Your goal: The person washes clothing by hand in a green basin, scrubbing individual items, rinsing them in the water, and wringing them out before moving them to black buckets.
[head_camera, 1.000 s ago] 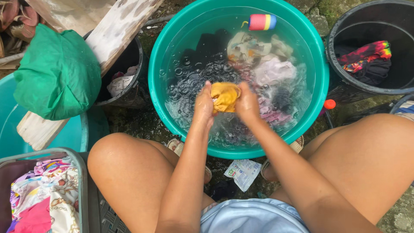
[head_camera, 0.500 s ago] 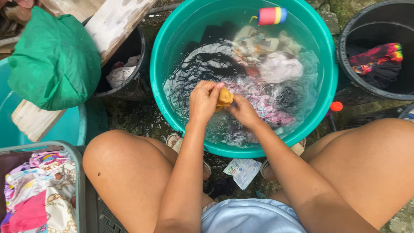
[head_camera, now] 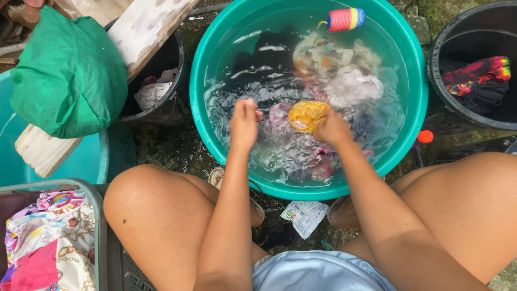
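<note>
A large teal basin point(head_camera: 204, 134) of water holds several soaking clothes, dark ones at the back left and pale and pink ones point(head_camera: 353, 86) at the right. My right hand point(head_camera: 332, 127) grips a small yellow cloth point(head_camera: 306, 115) just above the water near the basin's middle. My left hand point(head_camera: 244, 121) hovers over the water to the left of the cloth, fingers loosely curled, holding nothing. A striped pink, yellow and blue roller-shaped object point(head_camera: 346, 19) floats at the basin's far rim.
A black bucket point(head_camera: 474, 70) with colourful clothes stands at the right. Another black bucket point(head_camera: 156, 91) sits at the left under a wooden plank point(head_camera: 145, 37) and green cloth point(head_camera: 67, 75). A basket of patterned laundry point(head_camera: 48, 242) is at bottom left; a sachet point(head_camera: 304, 215) lies between my feet.
My left hand has let go of the yellow cloth. My right hand has carried the cloth to the right, and it has opened out from a tight wad.
</note>
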